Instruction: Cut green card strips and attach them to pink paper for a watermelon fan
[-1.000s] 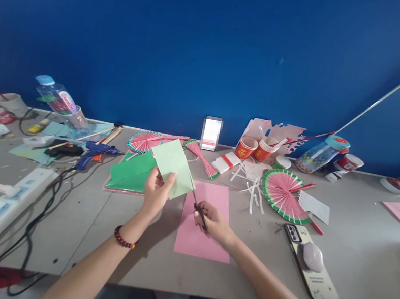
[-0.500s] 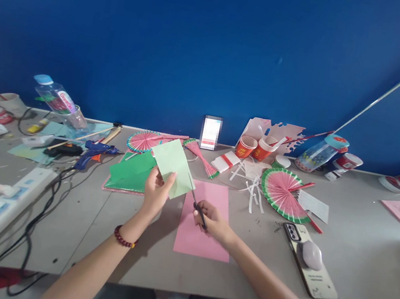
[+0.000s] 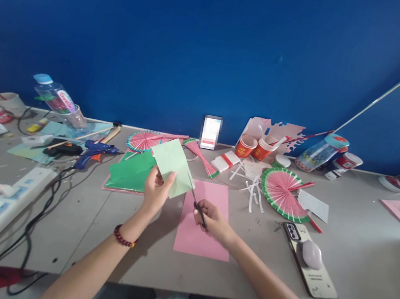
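Note:
My left hand (image 3: 157,187) grips a light green sheet of paper (image 3: 172,161) by its lower edge, thumb in front, and holds it raised above the desk. In my right hand (image 3: 210,218) is a pair of dark-handled scissors (image 3: 199,212), fingers closed round the handles. Their blades meet the lower right corner of the light green paper. Below my right hand a pink sheet (image 3: 202,243) lies flat on the desk. Darker green paper (image 3: 128,175) lies behind and left of my left hand.
A blue glue gun (image 3: 97,149) and a power strip (image 3: 16,204) with cables are at left. Watermelon-patterned paper fans (image 3: 281,192), red paper cups (image 3: 246,146) and white strips (image 3: 254,190) lie toward the back. A phone (image 3: 312,270) is at right.
Both hands, the light green paper and the scissors stay practically where they were. A brown object has come into sight at the far left of the desk.

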`<state>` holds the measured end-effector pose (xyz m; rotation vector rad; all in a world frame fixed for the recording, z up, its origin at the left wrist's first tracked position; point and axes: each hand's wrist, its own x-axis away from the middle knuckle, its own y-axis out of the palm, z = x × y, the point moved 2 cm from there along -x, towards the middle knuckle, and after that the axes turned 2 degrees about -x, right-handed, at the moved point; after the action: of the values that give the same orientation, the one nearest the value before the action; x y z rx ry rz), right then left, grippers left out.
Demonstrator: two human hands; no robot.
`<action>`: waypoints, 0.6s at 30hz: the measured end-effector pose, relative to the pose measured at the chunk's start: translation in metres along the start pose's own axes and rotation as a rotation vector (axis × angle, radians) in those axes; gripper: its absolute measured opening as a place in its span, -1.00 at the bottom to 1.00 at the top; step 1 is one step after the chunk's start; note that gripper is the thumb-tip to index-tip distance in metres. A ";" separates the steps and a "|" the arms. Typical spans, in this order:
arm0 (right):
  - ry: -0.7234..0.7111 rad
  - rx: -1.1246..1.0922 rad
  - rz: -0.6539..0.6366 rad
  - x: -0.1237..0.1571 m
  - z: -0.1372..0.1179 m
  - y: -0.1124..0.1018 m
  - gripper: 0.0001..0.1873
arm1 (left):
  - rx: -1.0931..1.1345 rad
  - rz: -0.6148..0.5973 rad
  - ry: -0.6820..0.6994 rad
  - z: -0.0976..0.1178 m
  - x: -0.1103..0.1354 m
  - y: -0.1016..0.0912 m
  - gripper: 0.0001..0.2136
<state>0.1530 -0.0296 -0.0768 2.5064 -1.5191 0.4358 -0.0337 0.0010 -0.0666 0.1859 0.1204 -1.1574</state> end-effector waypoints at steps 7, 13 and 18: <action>0.004 0.012 0.018 0.002 -0.004 0.000 -0.69 | -0.008 0.009 -0.006 -0.001 -0.001 -0.001 -0.63; -0.002 -0.002 0.024 0.000 -0.001 0.000 -0.67 | -0.027 0.031 0.016 0.000 -0.001 0.000 -0.63; -0.005 -0.002 0.026 -0.001 0.002 -0.001 -0.69 | -0.023 0.024 0.014 0.001 -0.001 0.000 -0.64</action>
<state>0.1542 -0.0286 -0.0791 2.4902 -1.5548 0.4319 -0.0342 0.0013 -0.0652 0.1745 0.1430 -1.1303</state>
